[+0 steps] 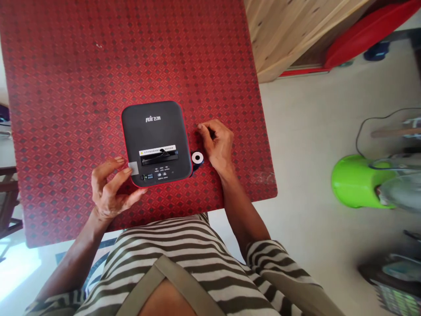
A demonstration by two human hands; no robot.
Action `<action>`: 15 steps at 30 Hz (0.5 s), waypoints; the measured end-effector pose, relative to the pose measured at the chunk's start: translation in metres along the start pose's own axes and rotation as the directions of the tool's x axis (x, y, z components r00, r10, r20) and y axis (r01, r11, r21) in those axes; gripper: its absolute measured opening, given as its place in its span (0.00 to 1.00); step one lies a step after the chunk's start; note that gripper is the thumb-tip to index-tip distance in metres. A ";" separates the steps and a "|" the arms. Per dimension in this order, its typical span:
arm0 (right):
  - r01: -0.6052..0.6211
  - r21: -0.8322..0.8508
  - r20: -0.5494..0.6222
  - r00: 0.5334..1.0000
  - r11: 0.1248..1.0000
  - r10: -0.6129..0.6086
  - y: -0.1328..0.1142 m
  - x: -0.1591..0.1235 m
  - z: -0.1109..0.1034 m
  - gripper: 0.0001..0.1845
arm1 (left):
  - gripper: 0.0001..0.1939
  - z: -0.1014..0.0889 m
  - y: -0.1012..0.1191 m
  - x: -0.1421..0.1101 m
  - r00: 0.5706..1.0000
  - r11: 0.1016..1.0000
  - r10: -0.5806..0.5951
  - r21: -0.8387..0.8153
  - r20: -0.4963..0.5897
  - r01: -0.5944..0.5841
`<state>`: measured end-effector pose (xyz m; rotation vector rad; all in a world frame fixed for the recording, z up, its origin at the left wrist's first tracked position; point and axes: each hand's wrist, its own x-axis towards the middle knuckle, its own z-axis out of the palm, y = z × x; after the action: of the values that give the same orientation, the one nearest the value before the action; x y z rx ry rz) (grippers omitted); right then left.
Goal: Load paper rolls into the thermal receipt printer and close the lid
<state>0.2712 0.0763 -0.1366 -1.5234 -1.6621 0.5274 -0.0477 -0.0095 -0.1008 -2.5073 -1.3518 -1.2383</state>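
Note:
A black printer-like device with a red edge lies flat on the table; white lettering, a dark slot and a warning strip show on its top. My left hand is at its near left corner, fingers apart. One fingertip touches a small pale translucent square at the device's edge, and the thumb reaches the near edge. My right hand rests on the table to the right of the device, fingers curled, with nothing visible in them. Between that hand and the device stands a small roll with a white top and dark hole.
The table has a red patterned cover; its right edge runs beside the pale floor. A bright green bucket stands on the floor at right. Upper right are a wooden panel and a red rounded object.

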 end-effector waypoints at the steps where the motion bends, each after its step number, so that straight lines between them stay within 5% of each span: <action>1: -0.001 0.007 -0.002 1.000 1.000 0.001 0.001 0.000 0.001 0.19 | 0.23 0.002 0.000 -0.002 1.000 1.000 0.009 0.007 0.002 -0.009; 6: 0.017 -0.001 -0.020 1.000 1.000 -0.017 -0.002 0.000 0.002 0.16 | 0.29 0.006 -0.001 -0.003 0.999 0.999 0.046 -0.019 0.005 -0.046; 15: 0.016 -0.040 -0.007 1.000 0.999 -0.016 -0.001 0.001 0.003 0.16 | 0.31 0.012 -0.005 -0.008 0.995 0.986 -0.095 -0.140 -0.007 0.093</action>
<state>0.2679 0.0779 -0.1371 -1.5375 -1.6871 0.4825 -0.0464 -0.0074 -0.1160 -2.5473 -1.4438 -1.4128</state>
